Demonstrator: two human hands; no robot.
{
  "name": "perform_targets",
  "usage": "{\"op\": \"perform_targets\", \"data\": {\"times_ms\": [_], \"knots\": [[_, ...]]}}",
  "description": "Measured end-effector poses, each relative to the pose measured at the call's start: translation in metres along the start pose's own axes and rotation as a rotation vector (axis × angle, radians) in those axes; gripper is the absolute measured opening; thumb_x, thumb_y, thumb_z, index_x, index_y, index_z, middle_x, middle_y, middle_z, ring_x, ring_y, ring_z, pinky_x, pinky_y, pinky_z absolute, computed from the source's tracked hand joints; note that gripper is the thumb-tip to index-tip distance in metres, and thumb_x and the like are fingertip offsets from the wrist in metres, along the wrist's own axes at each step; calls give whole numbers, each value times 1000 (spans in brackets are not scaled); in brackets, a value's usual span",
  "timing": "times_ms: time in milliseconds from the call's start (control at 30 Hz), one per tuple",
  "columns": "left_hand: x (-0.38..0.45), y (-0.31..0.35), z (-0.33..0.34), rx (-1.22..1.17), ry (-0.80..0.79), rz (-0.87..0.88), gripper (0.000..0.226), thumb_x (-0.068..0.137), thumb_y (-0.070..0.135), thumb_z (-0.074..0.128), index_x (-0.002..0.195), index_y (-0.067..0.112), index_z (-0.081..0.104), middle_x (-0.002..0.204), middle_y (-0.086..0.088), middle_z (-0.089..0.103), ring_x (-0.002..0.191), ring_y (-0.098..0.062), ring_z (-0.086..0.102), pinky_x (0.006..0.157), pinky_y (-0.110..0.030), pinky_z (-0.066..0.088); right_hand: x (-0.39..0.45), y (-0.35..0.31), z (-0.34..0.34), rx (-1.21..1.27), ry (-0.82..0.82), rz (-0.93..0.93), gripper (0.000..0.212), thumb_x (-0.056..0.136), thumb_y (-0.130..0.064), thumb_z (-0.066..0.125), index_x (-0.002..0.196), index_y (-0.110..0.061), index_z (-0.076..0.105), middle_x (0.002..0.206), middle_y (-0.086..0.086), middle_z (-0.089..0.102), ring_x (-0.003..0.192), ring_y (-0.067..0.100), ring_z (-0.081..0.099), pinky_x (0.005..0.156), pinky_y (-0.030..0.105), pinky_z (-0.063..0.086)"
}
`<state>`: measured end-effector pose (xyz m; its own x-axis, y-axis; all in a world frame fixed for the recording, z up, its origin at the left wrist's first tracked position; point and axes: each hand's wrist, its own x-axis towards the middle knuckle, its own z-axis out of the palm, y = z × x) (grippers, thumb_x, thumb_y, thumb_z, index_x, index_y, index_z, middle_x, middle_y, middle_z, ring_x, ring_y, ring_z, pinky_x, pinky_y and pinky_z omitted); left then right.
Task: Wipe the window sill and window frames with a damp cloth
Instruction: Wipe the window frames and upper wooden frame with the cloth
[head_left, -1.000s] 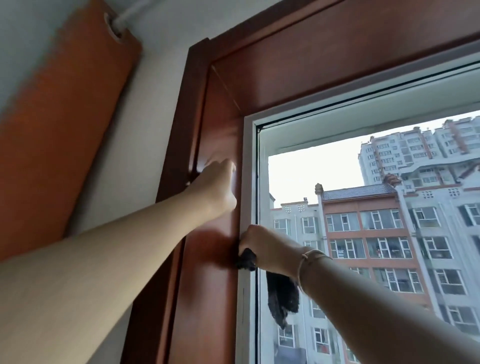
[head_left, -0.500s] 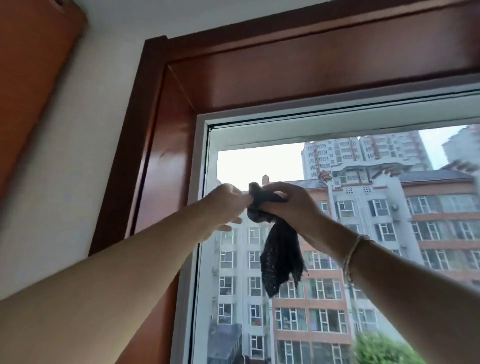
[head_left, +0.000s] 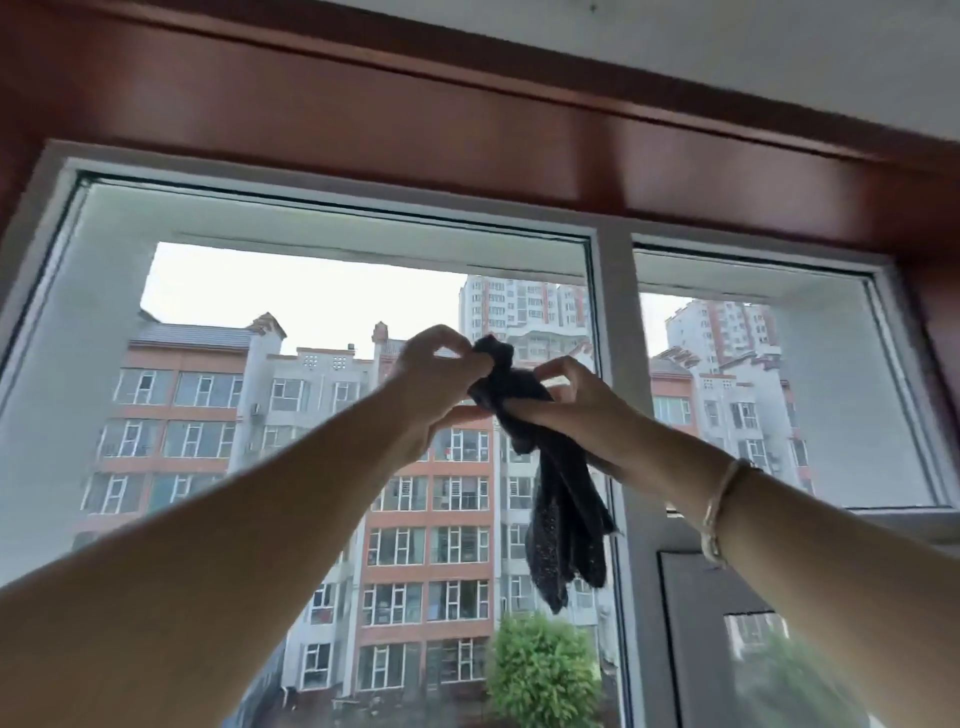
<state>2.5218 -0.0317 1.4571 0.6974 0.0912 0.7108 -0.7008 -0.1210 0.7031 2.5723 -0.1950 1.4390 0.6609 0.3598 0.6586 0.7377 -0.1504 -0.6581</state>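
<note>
A dark cloth (head_left: 558, 499) hangs in front of the window glass, bunched at its top. My left hand (head_left: 434, 384) pinches the bunched top of the cloth from the left. My right hand (head_left: 574, 405) grips it from the right, with a bracelet on that wrist. Both hands are raised in mid-air, apart from the frame. Above them runs the white window frame (head_left: 332, 195) and over that the reddish-brown wooden casing (head_left: 467, 130). A white vertical mullion (head_left: 615, 291) stands just behind the hands. The sill is out of view.
To the right of the mullion is a smaller upper pane (head_left: 779, 395), with a darker sash (head_left: 691, 639) below it. Apartment buildings and a green tree show through the glass. The white ceiling (head_left: 727, 47) is at the top right.
The view has swung right from the left side casing to the middle of the window. My left hand left the casing and joined my right hand on the cloth, which came off the frame edge.
</note>
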Motion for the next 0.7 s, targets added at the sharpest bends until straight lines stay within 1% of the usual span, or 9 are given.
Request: {"op": "perform_targets", "data": {"times_ms": [67,167,300,367,433,467,533,600,700], "knots": [[4,0,58,-44,52,54,14,85,-5,57,85,8,53,94,-15,63,80,-24,65,72,-38,60,-23,19,-54,-61,-28,117,55,74,-24,78,114,-21,41,107,16,65,92,30,69,82,38,55],[13,-2,126,-56,84,122,20,82,-10,55,79,9,50,96,-18,61,80,-26,62,73,-38,60,-49,48,-121,-17,18,199,41,80,-9,69,107,-22,40,110,21,62,98,34,66,86,45,54],[25,-15,202,22,42,187,24,80,-14,55,76,9,49,91,-16,60,85,-30,60,78,-46,57,-63,71,-186,134,196,178,14,91,3,52,93,-10,50,80,20,66,70,28,67,57,33,53],[35,-26,229,70,44,249,28,77,-13,57,71,13,49,84,-8,58,89,-30,60,83,-50,55,-58,79,-206,289,297,159,13,91,4,50,96,-6,55,87,24,64,75,30,66,59,34,55],[48,-33,249,126,44,310,29,75,-11,60,68,15,49,78,2,56,88,-24,57,81,-40,54,-50,82,-215,499,307,109,23,91,-4,52,113,2,55,111,29,59,98,36,63,78,40,56],[55,-38,263,154,23,339,28,75,-8,61,67,16,49,79,4,56,87,-21,57,75,-32,52,-47,85,-222,575,297,94,29,91,-12,54,117,3,54,115,27,59,102,36,61,80,40,55],[66,-45,283,195,-46,390,24,75,-3,65,68,16,52,85,3,61,90,-20,60,69,-24,47,-37,86,-231,642,280,36,30,93,-24,56,113,-3,58,102,19,66,95,29,64,79,38,55],[73,-49,293,233,-141,431,22,75,-1,68,72,17,56,92,1,65,93,-18,64,70,-23,51,-23,88,-238,660,301,-47,27,94,-22,54,114,-5,60,99,17,68,93,27,66,82,38,54],[98,-52,288,308,-206,489,24,76,-4,68,84,18,63,94,8,65,100,-12,61,69,-7,44,12,85,-255,518,396,-139,34,92,-8,54,125,-1,52,111,26,64,92,32,67,79,40,54]]}}
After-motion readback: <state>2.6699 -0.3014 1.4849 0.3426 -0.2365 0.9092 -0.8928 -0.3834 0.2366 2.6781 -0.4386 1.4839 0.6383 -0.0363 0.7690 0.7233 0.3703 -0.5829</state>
